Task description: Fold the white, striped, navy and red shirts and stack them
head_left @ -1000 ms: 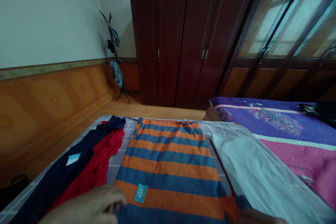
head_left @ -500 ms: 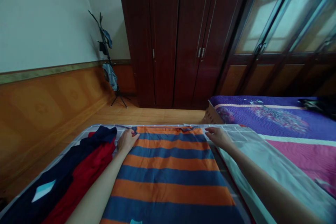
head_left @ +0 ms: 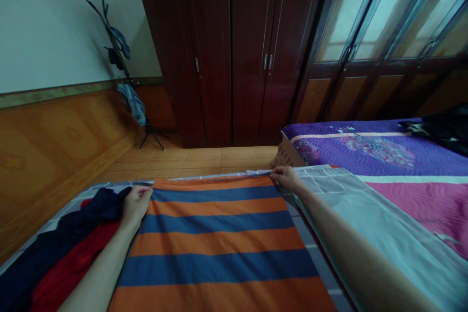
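Observation:
An orange and blue striped cloth garment [head_left: 215, 243] lies spread flat in front of me, its far edge drawn nearly straight. My left hand [head_left: 137, 202] pinches the far left corner between thumb and fingers. At the far right corner, my right hand [head_left: 287, 179] is closed on the fabric in the same way. Beside my left forearm lies a heap of navy clothing [head_left: 73, 234] and red clothing [head_left: 84, 253]. The near end of the striped garment runs out of view at the bottom.
The surface under the garment has a grey checked cover [head_left: 318, 175], with a pale green cloth [head_left: 387, 234] on the right. Beyond stand a purple and pink bed [head_left: 365, 151], a dark wardrobe [head_left: 215, 58] and a coat stand [head_left: 117, 48] with clothes on it.
Both hands have closed on the far corners; my right hand was apart from the cloth before. The far edge is pulled smoother and wider. The view has shifted right.

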A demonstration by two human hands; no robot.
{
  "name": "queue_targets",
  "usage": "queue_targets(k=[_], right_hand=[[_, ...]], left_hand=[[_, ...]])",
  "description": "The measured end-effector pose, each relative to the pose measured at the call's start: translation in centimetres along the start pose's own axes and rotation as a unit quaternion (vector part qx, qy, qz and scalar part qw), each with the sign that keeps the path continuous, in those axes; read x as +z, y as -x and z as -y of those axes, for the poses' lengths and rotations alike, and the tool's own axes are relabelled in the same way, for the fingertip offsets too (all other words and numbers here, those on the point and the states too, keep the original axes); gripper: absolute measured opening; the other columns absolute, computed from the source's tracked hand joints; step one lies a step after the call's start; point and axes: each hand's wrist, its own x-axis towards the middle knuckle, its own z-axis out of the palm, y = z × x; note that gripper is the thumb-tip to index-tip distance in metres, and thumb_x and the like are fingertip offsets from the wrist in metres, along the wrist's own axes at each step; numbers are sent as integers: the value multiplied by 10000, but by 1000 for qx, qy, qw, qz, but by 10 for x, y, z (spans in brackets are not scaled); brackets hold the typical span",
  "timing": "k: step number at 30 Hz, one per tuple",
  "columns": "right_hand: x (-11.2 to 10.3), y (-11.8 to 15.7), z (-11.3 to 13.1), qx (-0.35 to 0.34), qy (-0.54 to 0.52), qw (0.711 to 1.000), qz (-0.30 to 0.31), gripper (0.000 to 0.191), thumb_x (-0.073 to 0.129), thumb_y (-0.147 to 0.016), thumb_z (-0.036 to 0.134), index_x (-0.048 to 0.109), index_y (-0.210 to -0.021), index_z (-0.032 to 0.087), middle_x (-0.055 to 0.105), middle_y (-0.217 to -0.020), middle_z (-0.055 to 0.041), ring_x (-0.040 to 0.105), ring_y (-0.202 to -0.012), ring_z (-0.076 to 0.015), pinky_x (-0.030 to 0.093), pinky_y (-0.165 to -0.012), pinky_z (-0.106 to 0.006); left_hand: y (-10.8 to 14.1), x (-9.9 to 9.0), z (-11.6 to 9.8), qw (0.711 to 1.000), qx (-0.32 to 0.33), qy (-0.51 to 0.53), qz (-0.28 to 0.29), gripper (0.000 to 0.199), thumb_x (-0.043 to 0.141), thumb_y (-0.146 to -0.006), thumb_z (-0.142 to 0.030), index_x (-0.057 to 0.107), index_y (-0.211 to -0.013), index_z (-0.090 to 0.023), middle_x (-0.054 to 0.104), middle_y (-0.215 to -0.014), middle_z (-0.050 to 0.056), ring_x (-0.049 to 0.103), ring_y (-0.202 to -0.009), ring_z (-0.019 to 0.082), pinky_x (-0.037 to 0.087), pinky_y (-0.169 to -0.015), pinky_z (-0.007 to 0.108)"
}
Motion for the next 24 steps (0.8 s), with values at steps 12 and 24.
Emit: queue_targets(k=[12,24], right_hand=[[-15,10,25,-41,-196,980,-17,234,569,-672,385,557,-636,155,646,-1049,-116,539,-577,-96,354,-431,-206],[-18,13,32,-73,-70,994,35,183,531,-708,353,551,-673,175,518,-481,19,494,-442,-118,372,-455,-228]], left_hand=[[9,4,-12,979,-82,168,86,372,613,-623,-171,601,-995,-163,696,-905,72,684,-791,212,557,-684,302],[-4,11,7,991,-62,113,30,286,603,-625,-182,613,-910,-169,696,-883,74,676,-865,256,562,-773,368]])
